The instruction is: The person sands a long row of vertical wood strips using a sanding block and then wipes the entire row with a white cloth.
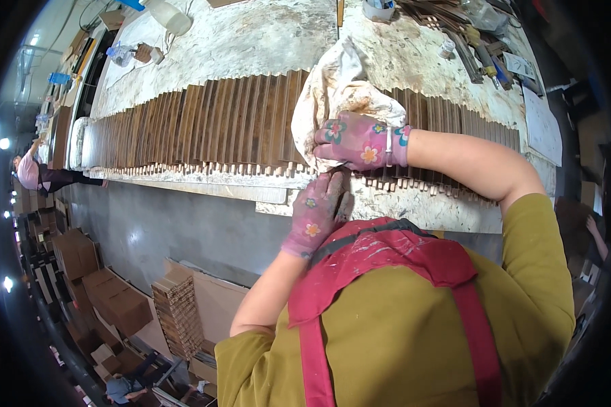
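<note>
Gripping a stained white cloth [339, 78] with the right hand [360, 141], gloved in flowered purple, fingers bunched together on the lower end of the fabric. Holding the left hand [318, 207], in a matching glove, just below and slightly left of the right hand, at the near side of the tabletop [251, 51]; fingers side by side, but cannot tell whether pinching a slat end or merely touching. Running under the cloth and out to both sides of the hands, a long row of brown slats [231, 122], packed together, with pale pegs [251, 168] along the near ends. Placed beyond the right hand, past the cloth, a small tub [379, 10]; farther off to its right, loose dark strips [463, 55] and a paper sheet [542, 125]. Set far ahead and left of the left hand, a whitish bottle [171, 17]. Piled behind and left of the left hand, cardboard boxes [119, 308]. Worn below both hands, a smeared red apron [387, 254].
</note>
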Available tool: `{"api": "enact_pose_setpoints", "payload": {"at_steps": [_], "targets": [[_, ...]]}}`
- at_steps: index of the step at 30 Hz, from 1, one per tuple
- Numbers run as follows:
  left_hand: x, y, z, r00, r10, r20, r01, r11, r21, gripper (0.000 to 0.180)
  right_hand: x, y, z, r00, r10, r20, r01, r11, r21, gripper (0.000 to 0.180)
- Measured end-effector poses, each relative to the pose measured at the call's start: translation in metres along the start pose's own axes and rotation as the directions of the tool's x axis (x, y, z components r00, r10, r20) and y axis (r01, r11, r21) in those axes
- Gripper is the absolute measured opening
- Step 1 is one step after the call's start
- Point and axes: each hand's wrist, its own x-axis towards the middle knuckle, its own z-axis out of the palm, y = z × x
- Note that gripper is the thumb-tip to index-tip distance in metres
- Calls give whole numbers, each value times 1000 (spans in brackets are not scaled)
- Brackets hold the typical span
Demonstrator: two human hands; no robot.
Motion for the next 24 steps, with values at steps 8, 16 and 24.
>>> {"api": "enact_pose_setpoints", "payload": {"at_steps": [8, 16, 24], "targets": [[10, 1, -8, 997, -58, 50, 60, 997, -49, 42, 10, 77, -19, 934, 347, 90, -351, 936, 34, 32], [5, -4, 3, 998, -61, 20, 61, 998, -19, 55, 10, 48, -17, 944, 184, 275, -131, 971, -199, 32], [7, -6, 1, 998, -62, 1, 62, 997, -56, 50, 4, 79, -53, 902, 426, -66, -424, 905, 41, 44]]}}
